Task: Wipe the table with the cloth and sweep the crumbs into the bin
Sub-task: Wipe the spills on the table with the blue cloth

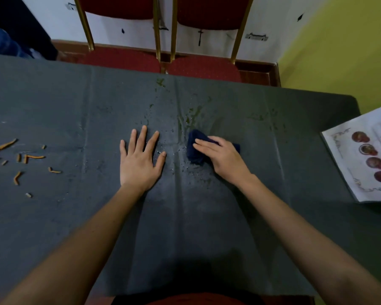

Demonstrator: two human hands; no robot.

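A dark grey tablecloth covers the table (53, 95). My right hand (222, 159) presses a bunched dark blue cloth (195, 148) onto the table's middle, fingers pointing left over it. Water droplets and wet streaks (189, 117) lie just beyond the cloth and around it. My left hand (141, 157) rests flat on the table with fingers spread, a little left of the cloth and holding nothing. Several orange crumbs and broken sticks (20, 159) are scattered at the far left of the table. No bin is in view.
A printed sheet with food pictures (361, 157) lies at the table's right edge. Two red chairs with gold frames (141, 60) stand against the far side. A person's blue-clad leg (2, 45) shows at the top left.
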